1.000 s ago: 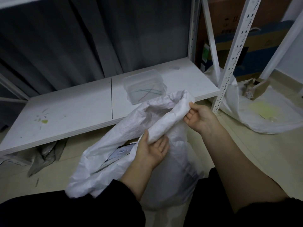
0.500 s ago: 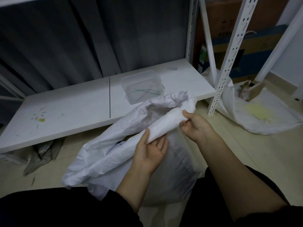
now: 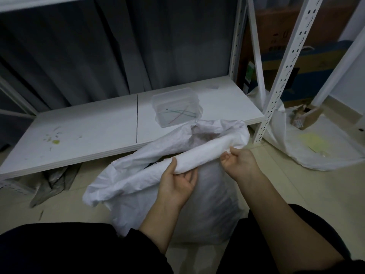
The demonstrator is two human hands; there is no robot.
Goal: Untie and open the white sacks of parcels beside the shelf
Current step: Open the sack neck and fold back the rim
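A white woven sack (image 3: 207, 210) stands on the floor in front of me, its mouth open and its near rim (image 3: 205, 155) rolled down into a thick fold. My left hand (image 3: 177, 182) grips the left end of that rolled rim from below. My right hand (image 3: 239, 161) pinches the right end of the roll. Dark parcels barely show inside the mouth. A second white sack (image 3: 316, 147) lies open on the floor to the right, beyond the shelf post, with a cardboard box (image 3: 306, 117) in it.
The low white shelf board (image 3: 88, 135) runs behind the sack and carries a clear plastic tub (image 3: 175, 107) with coloured ties inside. A perforated shelf post (image 3: 276, 91) stands right of the sack. A grey bag (image 3: 53, 180) lies under the shelf. Big cartons stand at the back right.
The near rim of the sack has been rolled further down and outward. My right hand dropped from the raised rim edge to the right end of the roll.
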